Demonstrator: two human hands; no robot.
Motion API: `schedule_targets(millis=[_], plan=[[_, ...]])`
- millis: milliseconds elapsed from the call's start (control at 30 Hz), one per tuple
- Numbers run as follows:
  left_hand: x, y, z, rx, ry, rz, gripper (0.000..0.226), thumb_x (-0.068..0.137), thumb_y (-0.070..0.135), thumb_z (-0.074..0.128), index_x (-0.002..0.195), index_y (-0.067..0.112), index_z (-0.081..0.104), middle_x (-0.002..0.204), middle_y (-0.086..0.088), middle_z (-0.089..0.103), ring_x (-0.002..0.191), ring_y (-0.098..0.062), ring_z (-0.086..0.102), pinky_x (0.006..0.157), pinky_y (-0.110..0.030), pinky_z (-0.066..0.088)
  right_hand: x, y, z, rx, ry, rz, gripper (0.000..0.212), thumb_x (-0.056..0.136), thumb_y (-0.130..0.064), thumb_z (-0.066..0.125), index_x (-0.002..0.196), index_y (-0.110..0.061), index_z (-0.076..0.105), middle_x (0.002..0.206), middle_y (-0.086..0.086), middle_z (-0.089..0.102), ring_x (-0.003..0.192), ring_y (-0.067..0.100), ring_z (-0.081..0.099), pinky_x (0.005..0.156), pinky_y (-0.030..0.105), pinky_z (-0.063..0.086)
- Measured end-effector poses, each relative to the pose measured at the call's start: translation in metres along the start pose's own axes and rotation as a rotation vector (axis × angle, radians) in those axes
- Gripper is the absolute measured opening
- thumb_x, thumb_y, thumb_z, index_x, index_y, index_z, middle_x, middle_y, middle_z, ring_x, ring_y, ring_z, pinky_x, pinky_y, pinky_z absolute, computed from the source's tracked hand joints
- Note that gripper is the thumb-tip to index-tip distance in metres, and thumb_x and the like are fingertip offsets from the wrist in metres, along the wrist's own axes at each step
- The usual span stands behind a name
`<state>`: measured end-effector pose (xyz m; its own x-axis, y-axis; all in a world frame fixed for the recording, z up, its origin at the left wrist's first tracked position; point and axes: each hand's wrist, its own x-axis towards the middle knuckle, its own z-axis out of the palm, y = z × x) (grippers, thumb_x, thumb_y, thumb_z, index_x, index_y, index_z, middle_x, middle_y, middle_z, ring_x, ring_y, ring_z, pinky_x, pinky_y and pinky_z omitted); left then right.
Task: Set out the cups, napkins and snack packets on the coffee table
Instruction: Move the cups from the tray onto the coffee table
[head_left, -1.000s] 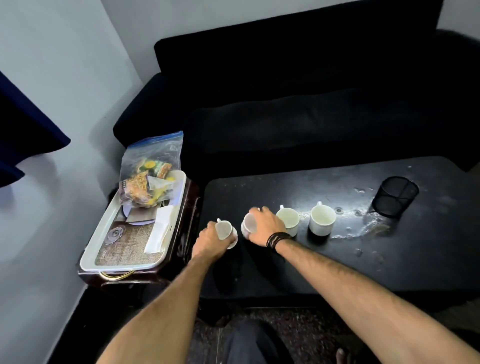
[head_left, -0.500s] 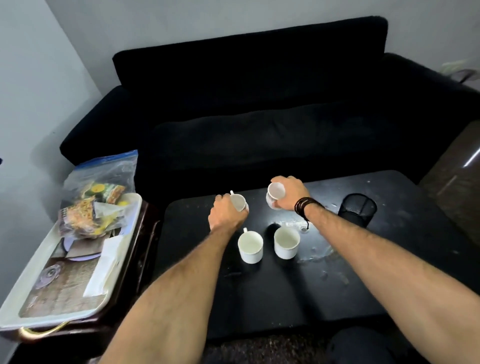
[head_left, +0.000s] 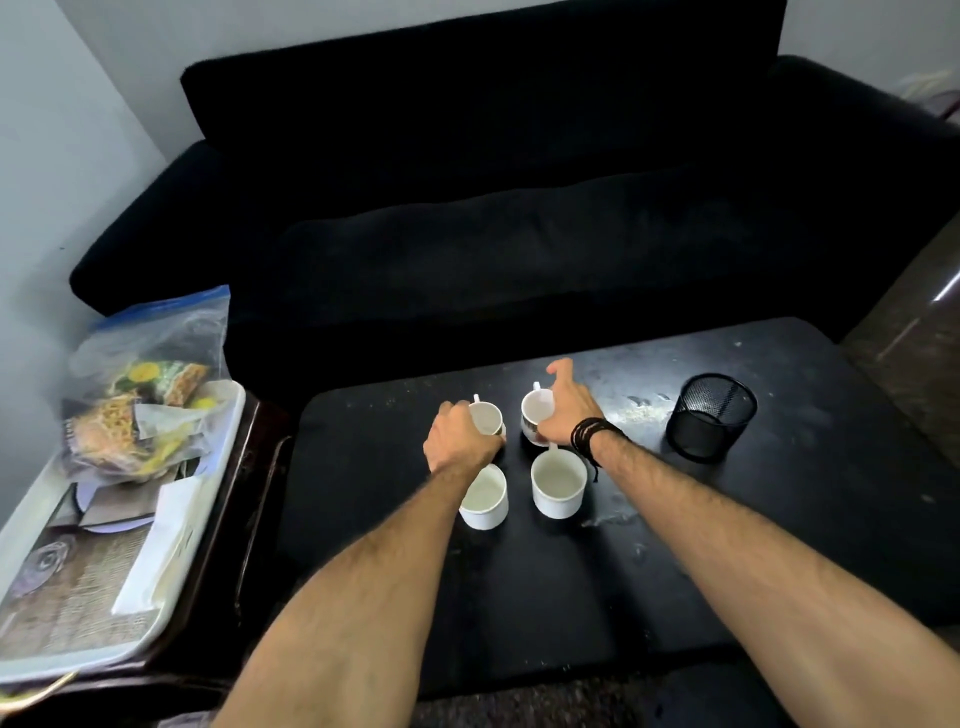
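Observation:
Four white cups stand in a two-by-two cluster on the black coffee table (head_left: 779, 519). My left hand (head_left: 457, 441) grips the far left cup (head_left: 487, 417) from the near side. My right hand (head_left: 566, 410) holds the far right cup (head_left: 535, 413), which leans slightly, and its index finger is lifted. The near left cup (head_left: 484, 498) and the near right cup (head_left: 558, 484) stand free and upright, both without contents. A clear zip bag of snack packets (head_left: 140, 400) and folded white napkins (head_left: 161, 545) lie on a white tray (head_left: 231, 415) at the left.
The tray rests on a dark side table (head_left: 249, 519) next to the coffee table. A black mesh pen holder (head_left: 711, 423) stands at the table's right rear. A black sofa (head_left: 519, 208) runs behind the table. Wet smears mark the tabletop near the cups.
Both hands carried their cups away from me and lowered them behind the two standing cups. The view shifted right and closer.

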<state>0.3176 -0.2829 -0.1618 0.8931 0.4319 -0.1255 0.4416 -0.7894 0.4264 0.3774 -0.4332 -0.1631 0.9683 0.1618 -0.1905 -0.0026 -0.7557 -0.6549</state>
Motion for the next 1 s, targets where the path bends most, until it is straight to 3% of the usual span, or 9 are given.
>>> schedule_targets(millis=[400, 567, 767, 867, 1000], plan=[[0.003, 0.0, 0.0, 0.005, -0.034, -0.041, 0.062, 0.066, 0.046, 0.081, 0.117, 0.018, 0.059, 0.117, -0.002, 0.058, 0.105, -0.023, 0.061, 0.081, -0.039, 0.053, -0.006, -0.005, 0.001, -0.001, -0.002, 0.037, 0.09, 0.063, -0.022, 0.083, 0.135, -0.02, 0.028, 0.118, 0.014, 0.058, 0.106, 0.031, 0.057, 0.083, 0.041, 0.055], [0.0, -0.009, -0.006, -0.061, -0.041, -0.017, 0.106, 0.064, 0.064, 0.078, 0.147, 0.016, 0.033, 0.141, -0.006, 0.044, 0.131, -0.026, 0.044, 0.099, -0.042, 0.046, -0.011, -0.015, -0.005, -0.168, 0.08, -0.052, 0.089, 0.062, -0.026, 0.076, 0.138, -0.018, 0.032, 0.136, 0.007, 0.045, 0.127, 0.029, 0.038, 0.101, 0.036, 0.038], [-0.012, -0.059, -0.072, -0.018, 0.152, 0.022, 0.087, 0.084, 0.061, 0.06, 0.149, 0.012, 0.031, 0.145, -0.011, 0.043, 0.133, -0.028, 0.042, 0.106, -0.041, 0.039, -0.011, -0.072, -0.002, -0.196, 0.123, -0.241, 0.085, 0.068, -0.037, 0.078, 0.141, -0.019, 0.038, 0.146, 0.005, 0.042, 0.136, 0.029, 0.034, 0.107, 0.042, 0.034], [-0.039, -0.151, -0.141, 0.021, 0.301, -0.09, 0.084, 0.085, 0.058, 0.059, 0.149, 0.012, 0.03, 0.145, -0.01, 0.042, 0.133, -0.028, 0.041, 0.107, -0.041, 0.037, -0.04, -0.163, 0.044, -0.193, 0.001, -0.411, 0.09, 0.068, -0.038, 0.08, 0.144, -0.019, 0.035, 0.145, 0.006, 0.044, 0.137, 0.03, 0.035, 0.108, 0.042, 0.036], [-0.055, -0.203, -0.153, 0.047, 0.302, -0.11, 0.073, 0.088, 0.054, 0.057, 0.145, 0.012, 0.035, 0.142, -0.012, 0.046, 0.132, -0.03, 0.044, 0.107, -0.042, 0.037, -0.059, -0.188, 0.073, -0.152, -0.103, -0.392, 0.093, 0.068, -0.035, 0.081, 0.145, -0.018, 0.032, 0.143, 0.007, 0.046, 0.135, 0.028, 0.039, 0.105, 0.039, 0.039]])
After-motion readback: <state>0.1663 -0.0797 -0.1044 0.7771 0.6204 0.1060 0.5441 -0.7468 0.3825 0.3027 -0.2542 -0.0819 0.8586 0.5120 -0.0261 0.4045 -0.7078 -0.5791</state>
